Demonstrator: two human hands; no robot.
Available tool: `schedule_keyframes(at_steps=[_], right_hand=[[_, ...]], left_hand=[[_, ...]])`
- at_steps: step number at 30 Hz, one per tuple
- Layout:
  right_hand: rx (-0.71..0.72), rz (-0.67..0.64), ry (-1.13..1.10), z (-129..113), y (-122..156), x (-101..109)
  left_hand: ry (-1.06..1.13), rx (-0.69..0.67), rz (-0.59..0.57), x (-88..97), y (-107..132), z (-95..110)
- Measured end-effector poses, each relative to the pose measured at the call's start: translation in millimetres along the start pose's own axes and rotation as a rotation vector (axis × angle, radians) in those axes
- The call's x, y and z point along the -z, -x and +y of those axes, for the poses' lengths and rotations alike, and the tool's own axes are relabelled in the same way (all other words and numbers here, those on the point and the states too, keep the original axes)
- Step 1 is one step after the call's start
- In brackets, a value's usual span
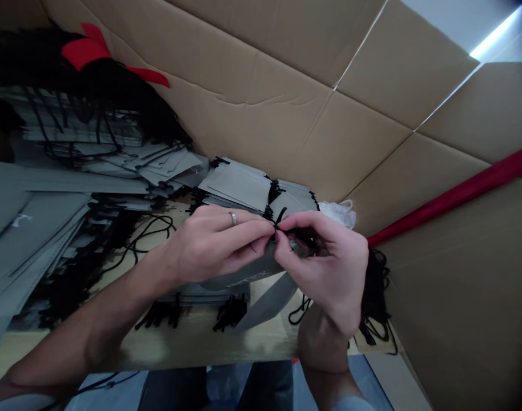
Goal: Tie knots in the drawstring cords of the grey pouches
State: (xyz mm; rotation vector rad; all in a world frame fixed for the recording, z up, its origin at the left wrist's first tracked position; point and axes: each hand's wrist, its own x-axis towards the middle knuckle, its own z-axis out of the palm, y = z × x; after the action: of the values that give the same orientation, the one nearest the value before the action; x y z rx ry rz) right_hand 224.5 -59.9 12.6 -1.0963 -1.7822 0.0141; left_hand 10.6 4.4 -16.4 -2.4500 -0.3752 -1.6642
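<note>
In the middle of the head view both hands meet over a black cord (281,214) whose short end sticks up between the fingertips. My left hand (220,238), with a ring on one finger, pinches the cord from the left. From the right, my right hand (329,260) pinches it as well, fingers curled. Below them hangs a grey paper bag (244,275) with pale lettering, partly hidden by the hands. Just under it lies a stack of grey bags (201,298) with black cord ends toward me.
Large piles of grey bags (51,228) with black cords cover the left side. Black cord bundles (149,103) with a red strip (89,52) lie above. More stacked bags (239,181) stand against the cardboard wall (261,74). Loose black cords (374,297) lie at right.
</note>
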Motion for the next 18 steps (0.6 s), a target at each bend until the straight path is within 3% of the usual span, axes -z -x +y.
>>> schedule_keyframes(at_steps=[7, 11, 18], right_hand=[[0.022, -0.052, -0.041, 1, -2, 1], [-0.009, -0.089, -0.128, -2, -6, 3], [-0.211, -0.178, -0.378, -7, -8, 7]], left_hand=[[0.012, 0.124, -0.089, 7.8, -5, 5], [0.187, 0.242, -0.062, 10.3, -10, 8], [0.609, 0.455, -0.073, 7.5, -11, 5]])
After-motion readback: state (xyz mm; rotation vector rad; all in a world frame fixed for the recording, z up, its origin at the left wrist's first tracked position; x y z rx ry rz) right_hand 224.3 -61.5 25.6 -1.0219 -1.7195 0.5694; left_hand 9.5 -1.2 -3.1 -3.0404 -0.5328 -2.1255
